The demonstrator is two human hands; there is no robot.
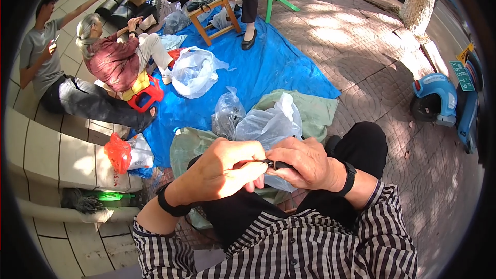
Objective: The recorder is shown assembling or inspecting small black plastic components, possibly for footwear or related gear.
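In front of my lap, my left hand and my right hand meet with their fingers pinched together. Between the fingertips is a small black part with a bit of brownish metal on it; its exact kind is too small to make out. Just beyond my hands, a whitish clear plastic bag lies open on a green woven sack. Beside it stands a clear bag with dark small things inside. Each of my wrists carries a black band.
A blue tarp spreads ahead, with another clear bag and a wooden stool on it. Several people sit around it, one on a red stool. An orange bag lies at left, near tiled steps. A blue scooter stands at right.
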